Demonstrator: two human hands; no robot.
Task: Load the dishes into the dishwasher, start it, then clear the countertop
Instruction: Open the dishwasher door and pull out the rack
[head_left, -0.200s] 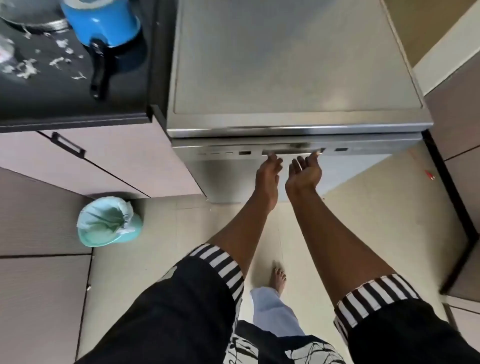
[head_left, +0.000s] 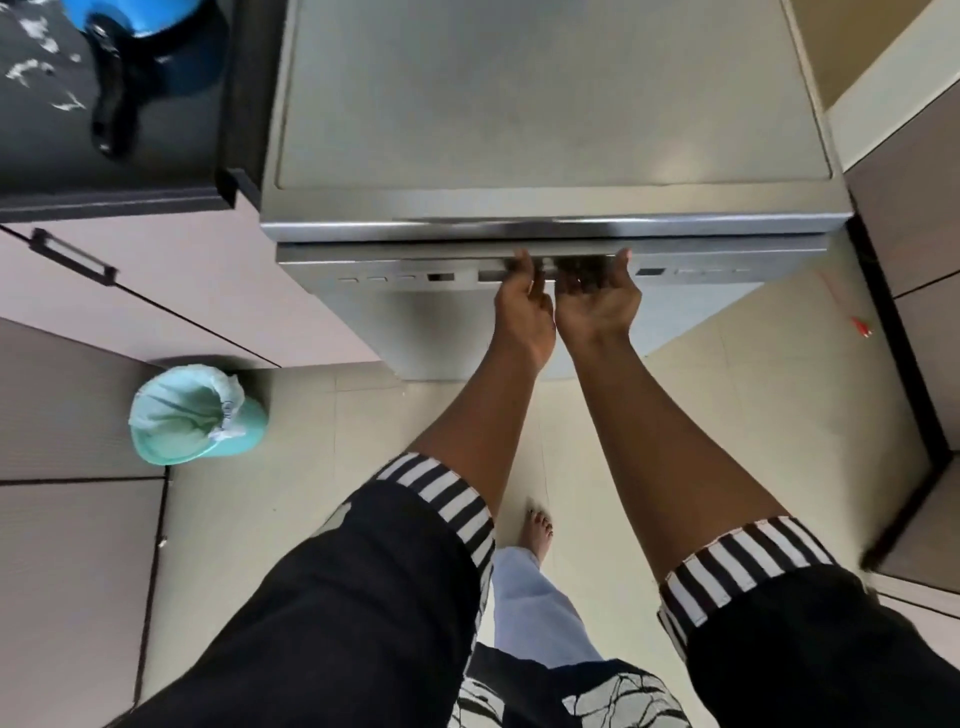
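Observation:
The stainless-steel dishwasher (head_left: 545, 104) stands in front of me, with its control strip (head_left: 415, 278) along the top of the door. Both hands are palm-up at the recessed door handle (head_left: 566, 261) in the middle of that strip. The fingers of my left hand (head_left: 522, 306) hook into the recess. My right hand (head_left: 597, 301) lies beside it with its fingers tucked in the same way and the thumb out to the right. A narrow dark gap runs above the door; whether the door is ajar I cannot tell.
A blue pot (head_left: 150, 21) with a black handle sits on the dark countertop (head_left: 52, 171) at the left, among white scraps. Below are pale cabinet drawers (head_left: 182, 291). A teal lined bin (head_left: 192, 415) stands on the floor. More cabinets (head_left: 914, 234) line the right side.
Both hands have slid further up so their fingertips now sit inside the handle recess. The view has shifted a little toward the dishwasher.

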